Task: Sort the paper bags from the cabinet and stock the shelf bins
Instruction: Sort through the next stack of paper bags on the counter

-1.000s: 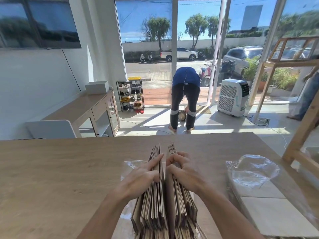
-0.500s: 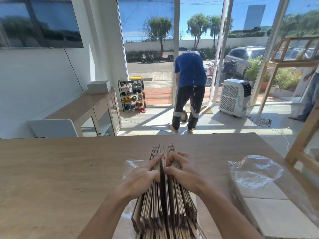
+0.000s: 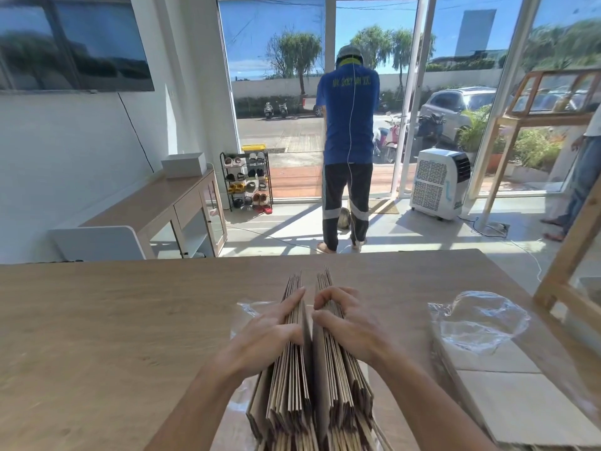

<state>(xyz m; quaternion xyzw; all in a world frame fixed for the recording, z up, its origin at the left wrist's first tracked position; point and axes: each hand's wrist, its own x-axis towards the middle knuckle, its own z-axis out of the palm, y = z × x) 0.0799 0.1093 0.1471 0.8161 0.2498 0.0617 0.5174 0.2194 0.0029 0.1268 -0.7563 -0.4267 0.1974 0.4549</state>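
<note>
Street-front shop: glass doors (image 3: 374,92), shoe rack (image 3: 248,180).

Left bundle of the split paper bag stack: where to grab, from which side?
Clamp the left bundle across its flat faces, coming from above. The bags stand on edge; the gap to the right bundle lets fingers reach the inner face, and the outer face is free. The left hand grips there, fingers in the gap.
</note>
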